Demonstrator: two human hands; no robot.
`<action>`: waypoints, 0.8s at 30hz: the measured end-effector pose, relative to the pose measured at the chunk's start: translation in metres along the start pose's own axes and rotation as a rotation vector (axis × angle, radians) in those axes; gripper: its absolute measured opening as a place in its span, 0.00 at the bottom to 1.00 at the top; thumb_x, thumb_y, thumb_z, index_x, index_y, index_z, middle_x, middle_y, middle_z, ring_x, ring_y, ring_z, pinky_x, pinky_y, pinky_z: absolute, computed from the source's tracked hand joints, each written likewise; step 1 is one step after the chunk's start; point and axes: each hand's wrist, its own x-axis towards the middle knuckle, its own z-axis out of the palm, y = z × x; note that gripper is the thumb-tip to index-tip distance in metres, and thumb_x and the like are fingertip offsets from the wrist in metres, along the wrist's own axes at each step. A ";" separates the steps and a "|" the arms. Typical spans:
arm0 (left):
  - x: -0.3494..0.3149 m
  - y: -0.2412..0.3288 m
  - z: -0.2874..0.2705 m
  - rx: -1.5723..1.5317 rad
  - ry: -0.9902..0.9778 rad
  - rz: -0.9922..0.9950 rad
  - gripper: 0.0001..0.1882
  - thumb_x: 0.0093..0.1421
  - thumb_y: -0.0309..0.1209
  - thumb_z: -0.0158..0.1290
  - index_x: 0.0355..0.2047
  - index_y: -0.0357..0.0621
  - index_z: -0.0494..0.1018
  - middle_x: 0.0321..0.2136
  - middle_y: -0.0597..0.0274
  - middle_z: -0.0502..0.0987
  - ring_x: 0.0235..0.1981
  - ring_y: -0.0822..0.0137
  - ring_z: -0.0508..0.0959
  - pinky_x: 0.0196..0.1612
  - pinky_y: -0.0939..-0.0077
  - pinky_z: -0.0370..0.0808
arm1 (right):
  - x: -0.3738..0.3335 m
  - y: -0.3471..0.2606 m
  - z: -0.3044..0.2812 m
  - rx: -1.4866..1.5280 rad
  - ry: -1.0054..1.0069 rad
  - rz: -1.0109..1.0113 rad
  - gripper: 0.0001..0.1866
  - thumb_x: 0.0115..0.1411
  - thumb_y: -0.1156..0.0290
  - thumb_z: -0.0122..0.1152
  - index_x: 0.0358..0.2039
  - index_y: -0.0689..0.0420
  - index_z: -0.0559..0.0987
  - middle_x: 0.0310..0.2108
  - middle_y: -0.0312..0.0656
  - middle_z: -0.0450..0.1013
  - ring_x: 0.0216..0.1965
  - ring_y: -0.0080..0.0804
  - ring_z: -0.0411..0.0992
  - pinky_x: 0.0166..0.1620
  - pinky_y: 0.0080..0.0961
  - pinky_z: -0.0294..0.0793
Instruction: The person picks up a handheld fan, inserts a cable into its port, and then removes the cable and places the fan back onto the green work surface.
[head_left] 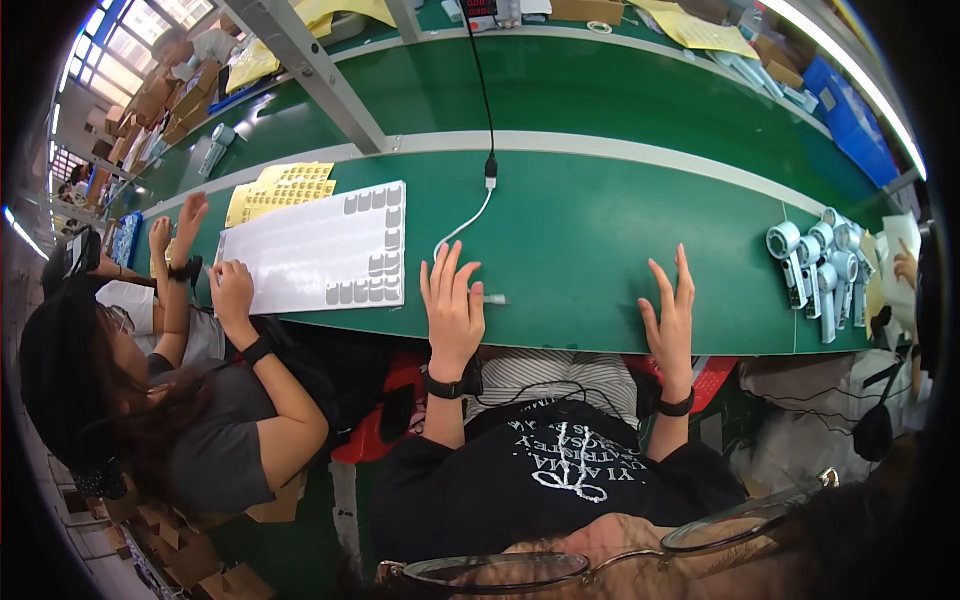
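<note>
My left hand point(453, 312) is over the green table, fingers stretched out and apart. A white cable point(468, 224) passes beneath its fingers, and the cable's small plug end point(496, 299) shows just right of the hand. Whether the fingers touch the cable I cannot tell. The cable's far end joins a black cord point(488, 110) hanging from above. Some distance to the right, my right hand point(671, 315) is raised near the table's front edge, fingers spread, holding nothing. Beyond it, several light-blue handheld fans point(825, 262) lie piled at the table's right end.
Left of me lies a white board point(310, 250) with grey stickers, beside yellow sticker sheets point(280, 190). A co-worker point(225, 420) sits there, one hand on the board. A grey metal post point(320, 85) rises behind. A blue bin point(848, 120) stands at the far right.
</note>
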 end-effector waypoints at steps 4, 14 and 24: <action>0.000 0.000 -0.002 0.005 -0.019 0.004 0.13 0.68 0.31 0.45 0.48 0.41 0.74 0.61 0.51 0.67 0.66 0.51 0.62 0.70 0.47 0.49 | 0.000 0.000 0.001 0.032 -0.018 0.013 0.29 0.60 0.73 0.60 0.63 0.52 0.67 0.71 0.50 0.47 0.68 0.52 0.53 0.67 0.45 0.57; 0.004 -0.001 -0.004 -0.011 -0.077 0.071 0.15 0.69 0.33 0.43 0.46 0.40 0.77 0.55 0.54 0.74 0.61 0.52 0.69 0.67 0.48 0.54 | 0.004 0.005 0.006 -0.093 -0.055 -0.058 0.22 0.61 0.75 0.57 0.56 0.56 0.73 0.63 0.44 0.64 0.63 0.45 0.62 0.68 0.46 0.56; -0.002 0.000 0.001 -0.016 -0.086 0.041 0.13 0.66 0.33 0.49 0.46 0.39 0.76 0.51 0.56 0.77 0.57 0.57 0.73 0.65 0.48 0.58 | 0.002 0.000 0.003 -0.071 -0.026 -0.021 0.18 0.61 0.75 0.55 0.52 0.57 0.75 0.61 0.44 0.66 0.63 0.45 0.62 0.68 0.47 0.54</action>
